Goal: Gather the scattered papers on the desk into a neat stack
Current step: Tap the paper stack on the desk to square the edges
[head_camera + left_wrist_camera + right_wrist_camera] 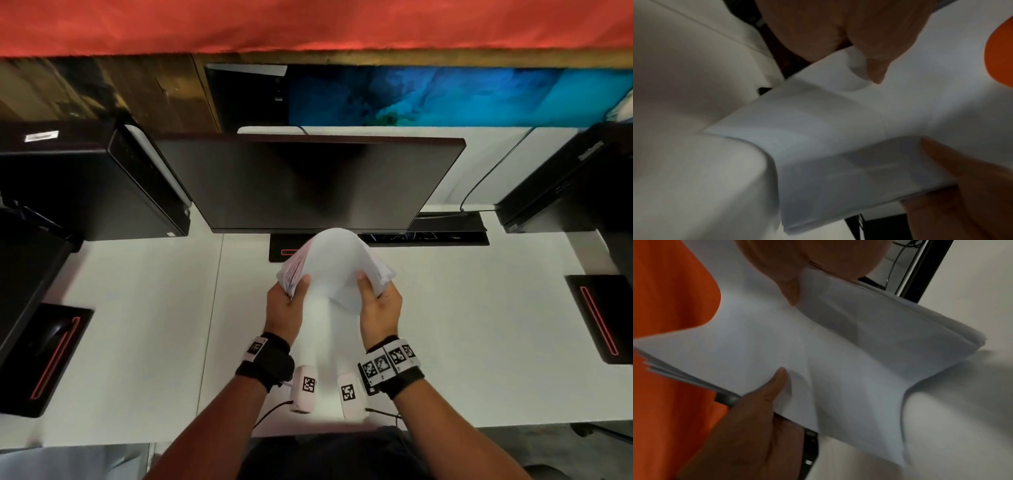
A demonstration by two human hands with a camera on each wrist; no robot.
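Note:
A thick bundle of white papers (334, 260) is held up over the white desk (137, 325), in front of the monitor, bowed upward into an arch. My left hand (291, 294) grips its left side with the thumb on top. My right hand (375, 291) grips the right side the same way. The sheet edges fan out unevenly at both sides. In the left wrist view the left hand (869, 65) pinches the papers (838, 129). In the right wrist view the right hand (795, 288) pinches the papers (838, 353), and the left hand (756, 410) is opposite.
A dark monitor (308, 185) stands just behind the papers, its base (284, 251) under them. Black computer towers stand at left (85, 178) and right (575, 181). A black mouse pad with a mouse (51, 346) lies front left, another black pad (599, 318) at right.

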